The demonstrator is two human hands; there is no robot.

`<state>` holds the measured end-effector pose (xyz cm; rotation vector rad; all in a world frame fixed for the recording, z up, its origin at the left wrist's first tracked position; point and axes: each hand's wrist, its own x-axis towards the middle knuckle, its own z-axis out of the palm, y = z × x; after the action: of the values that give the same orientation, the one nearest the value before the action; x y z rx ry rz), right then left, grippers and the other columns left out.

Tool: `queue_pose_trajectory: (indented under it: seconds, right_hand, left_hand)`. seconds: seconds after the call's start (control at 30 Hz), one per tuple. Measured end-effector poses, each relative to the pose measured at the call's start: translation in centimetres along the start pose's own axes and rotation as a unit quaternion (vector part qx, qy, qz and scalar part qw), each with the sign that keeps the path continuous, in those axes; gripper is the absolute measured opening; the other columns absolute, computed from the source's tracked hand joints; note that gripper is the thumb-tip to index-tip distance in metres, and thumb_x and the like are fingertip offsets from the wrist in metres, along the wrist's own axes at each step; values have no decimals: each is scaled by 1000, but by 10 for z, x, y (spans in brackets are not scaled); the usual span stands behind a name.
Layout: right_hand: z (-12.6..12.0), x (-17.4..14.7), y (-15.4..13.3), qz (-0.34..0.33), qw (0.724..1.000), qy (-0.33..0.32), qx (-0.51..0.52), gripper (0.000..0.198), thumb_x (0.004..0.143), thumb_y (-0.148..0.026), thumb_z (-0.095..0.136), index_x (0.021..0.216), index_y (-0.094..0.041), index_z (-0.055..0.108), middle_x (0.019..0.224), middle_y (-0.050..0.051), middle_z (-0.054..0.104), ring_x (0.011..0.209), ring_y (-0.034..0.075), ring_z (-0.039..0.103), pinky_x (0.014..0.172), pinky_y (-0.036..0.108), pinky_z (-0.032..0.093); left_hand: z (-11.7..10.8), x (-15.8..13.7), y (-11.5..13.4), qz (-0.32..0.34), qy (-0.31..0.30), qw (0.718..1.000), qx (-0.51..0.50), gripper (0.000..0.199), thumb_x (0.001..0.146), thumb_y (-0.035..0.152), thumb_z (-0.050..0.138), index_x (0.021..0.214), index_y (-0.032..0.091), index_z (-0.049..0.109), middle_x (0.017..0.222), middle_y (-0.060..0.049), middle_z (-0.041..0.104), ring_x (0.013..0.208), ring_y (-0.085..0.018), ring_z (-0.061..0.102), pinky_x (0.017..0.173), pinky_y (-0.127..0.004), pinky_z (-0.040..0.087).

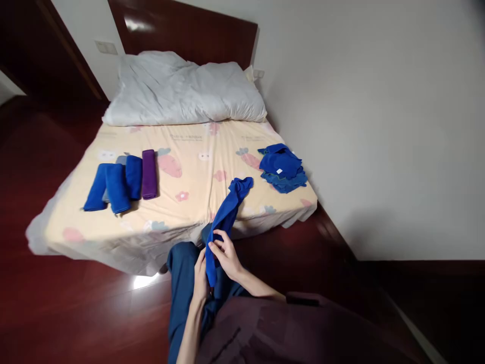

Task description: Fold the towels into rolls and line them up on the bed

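A long blue towel (228, 210), gathered lengthwise into a strip, runs from the bed's front edge down over my lap. Its far end lies crumpled on the sheet. My left hand (200, 275) is closed on its near part from the left side. From the right, my right hand (226, 255) pinches the same part between bent fingers. On the left of the bed lie several rolled blue towels (118, 188) beside a purple rolled towel (149, 174), with a bit of grey cloth partly hidden among them. A loose pile of blue towels (282, 164) is at the right edge.
The bed (185, 212) has a carrot-patterned sheet hanging over its front edge. A bulky white quilt (185, 93) lies against the dark wooden headboard (189, 28). A pale wall (371, 126) stands close on the right. Dark red floor (94, 298) extends at the left.
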<state>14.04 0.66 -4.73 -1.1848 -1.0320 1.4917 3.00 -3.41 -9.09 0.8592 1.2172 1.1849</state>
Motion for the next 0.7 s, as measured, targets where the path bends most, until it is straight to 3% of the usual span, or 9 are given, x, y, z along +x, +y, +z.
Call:
queue_pose_trajectory:
  seconds: [0.1, 0.2, 0.27, 0.37, 0.43, 0.53, 0.6, 0.7]
  right_hand:
    - [25, -29, -2, -56, 998, 2, -23, 62, 92, -60, 65, 141, -25, 49, 75, -3, 61, 60, 14, 60, 59, 27, 54]
    - [41, -50, -4, -82, 994, -23, -63, 46, 95, -54, 63, 127, -21, 66, 85, 3, 71, 78, 18, 72, 76, 31, 61]
    - [51, -61, -6, -80, 993, -54, -73, 41, 94, -49, 65, 121, -20, 72, 98, 7, 76, 94, 22, 76, 90, 37, 62]
    - [68, -76, -9, -95, 987, -92, -93, 36, 93, -41, 65, 121, -21, 74, 111, 8, 78, 105, 24, 76, 101, 41, 59]
    - [77, -86, -13, -137, 977, -89, -133, 28, 94, -36, 64, 117, -24, 76, 112, 7, 78, 102, 23, 76, 101, 41, 59]
    - [81, -99, -20, -241, 947, -38, -207, 16, 95, -27, 63, 103, -25, 77, 97, 6, 77, 90, 22, 73, 91, 39, 60]
    - [77, -107, -27, -302, 919, -1, -253, 10, 93, -24, 66, 92, -25, 76, 87, 6, 71, 86, 22, 67, 85, 39, 58]
    - [72, -121, -39, -349, 891, 3, -292, 5, 88, -24, 72, 83, -24, 72, 94, 8, 65, 94, 24, 62, 86, 41, 55]
  left_hand:
    - [-25, -47, 10, 2, 8, 999, -44, 72, 85, 70, 57, 138, 22, 62, 135, -14, 66, 130, -35, 60, 109, -46, 51]
    - [-52, -78, 20, 4, 12, 1000, 20, 76, 81, 69, 66, 143, 26, 56, 139, -14, 62, 133, -35, 58, 110, -47, 51]
    - [-64, -93, 26, 25, 32, 996, 85, 73, 78, 63, 75, 138, 27, 56, 137, -13, 62, 126, -32, 62, 106, -44, 53]
    - [-77, -107, 37, 55, 96, 980, 167, 52, 83, 62, 71, 117, 23, 64, 113, -10, 69, 104, -27, 69, 94, -39, 56]
    - [-84, -112, 47, 66, 152, 965, 204, 43, 90, 63, 59, 102, 22, 66, 96, -7, 70, 91, -26, 68, 86, -38, 56]
    - [-98, -121, 69, 114, 220, 942, 226, 42, 96, 62, 48, 90, 24, 65, 86, -6, 69, 83, -24, 66, 78, -36, 55]
    - [-111, -128, 86, 159, 218, 931, 247, 43, 96, 61, 47, 83, 25, 66, 78, -5, 68, 73, -23, 65, 71, -35, 54]
    - [-139, -143, 108, 242, 156, 909, 300, 41, 95, 59, 53, 76, 27, 71, 70, -5, 68, 62, -22, 63, 61, -36, 51]
